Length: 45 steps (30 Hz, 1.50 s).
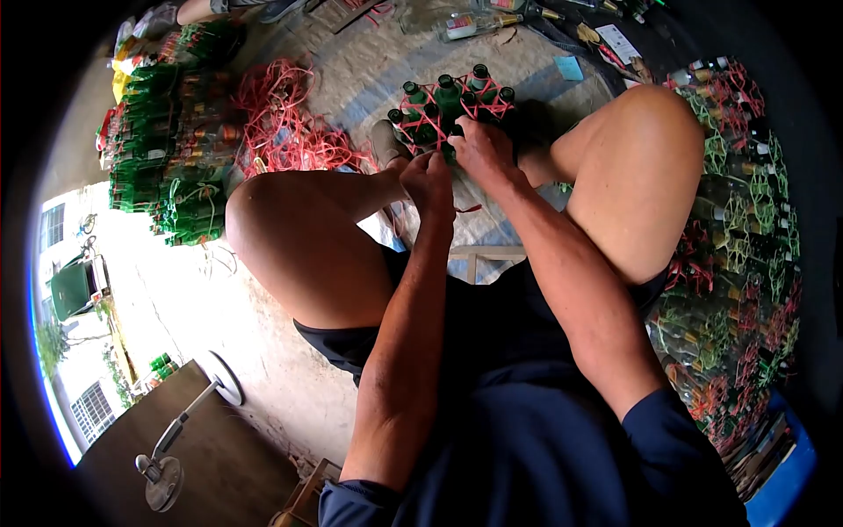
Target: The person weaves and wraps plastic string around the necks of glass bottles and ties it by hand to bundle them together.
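Note:
Between my feet stands a cluster of several green glass bottles [448,91], upright, with red plastic twine [494,107] laced around their necks. My left hand [428,183] is closed at the near side of the cluster, gripping the twine, and a loose red end sticks out by its wrist. Just to the right and a little farther forward, my right hand [483,149] has its fingers bent in a pinch on the twine against the nearest bottles. The fingertips of both hands are partly hidden.
A tangled heap of red twine [285,119] lies on the floor at left, beside stacked green bottles [145,145]. Tied bottles [733,246] are piled along the right. Loose clear bottles [479,25] lie at the back. A wooden stool edge [487,253] shows below my hands.

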Available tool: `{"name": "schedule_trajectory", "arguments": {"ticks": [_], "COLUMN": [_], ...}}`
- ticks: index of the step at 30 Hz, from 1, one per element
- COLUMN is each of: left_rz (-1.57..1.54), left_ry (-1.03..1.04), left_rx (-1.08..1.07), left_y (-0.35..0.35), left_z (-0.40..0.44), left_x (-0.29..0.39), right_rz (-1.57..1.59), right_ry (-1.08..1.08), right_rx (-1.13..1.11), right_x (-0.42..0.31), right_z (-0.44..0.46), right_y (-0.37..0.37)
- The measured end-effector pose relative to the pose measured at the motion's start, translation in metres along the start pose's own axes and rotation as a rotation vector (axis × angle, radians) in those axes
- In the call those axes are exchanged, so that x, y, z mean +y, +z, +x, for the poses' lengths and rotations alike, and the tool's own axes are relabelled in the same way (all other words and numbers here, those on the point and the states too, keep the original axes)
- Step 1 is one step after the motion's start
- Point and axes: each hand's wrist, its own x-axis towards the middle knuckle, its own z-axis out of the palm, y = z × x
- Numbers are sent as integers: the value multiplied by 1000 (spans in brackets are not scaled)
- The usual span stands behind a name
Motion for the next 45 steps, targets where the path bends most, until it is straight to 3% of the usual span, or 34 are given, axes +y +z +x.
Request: {"name": "schedule_trajectory", "arguments": {"ticks": [5, 6, 9, 16, 19, 22, 25, 29, 31, 32, 34, 37, 38, 42, 45], "left_rz": [36, 42, 49, 34, 48, 91, 148, 230, 521, 641, 793, 601, 663, 775, 720], "left_ry": [30, 31, 28, -146, -219, -216, -220, -357, 306, 408, 628, 494, 510, 684, 690], "left_rx": [-7, -4, -21, -82, -120, -149, -217, -482, -598, -582, -394, -214, -197, -317, -362], "left_y": [-1, -2, -4, -14, -19, -25, -31, -41, -59, -61, -59, -46, -43, -37, -36], "left_z": [-3, -5, -6, -16, -20, -27, -32, -21, 7, 26, 37, 31, 39, 48, 49], "left_x": [7, 7, 8, 16, 21, 18, 19, 40, 6, -25, -13, 34, 28, 44, 36], "right_rz": [-39, -27, -41, 421, 646, 836, 908, 609, 520, 476, 391, 426, 440, 416, 451], "right_ry": [132, 63, 89, 180, 317, 450, 421, 304, 226, 190, 157, 224, 243, 238, 243], "right_rx": [22, 173, 21, -81, -284, -278, -238, -206, -158, -137, -83, -149, -178, -231, -238], "right_x": [-18, -21, -22, -8, -4, -10, -11, 0, 5, 6, 0, -8, -9, -14, -16], "right_z": [-4, -6, -6, -7, -4, -6, -10, -4, 0, -1, -2, -2, 0, 7, 8], "right_y": [-10, -7, -5, 24, 30, 30, 25, 39, 46, 48, 41, 30, 26, 5, 1]}}
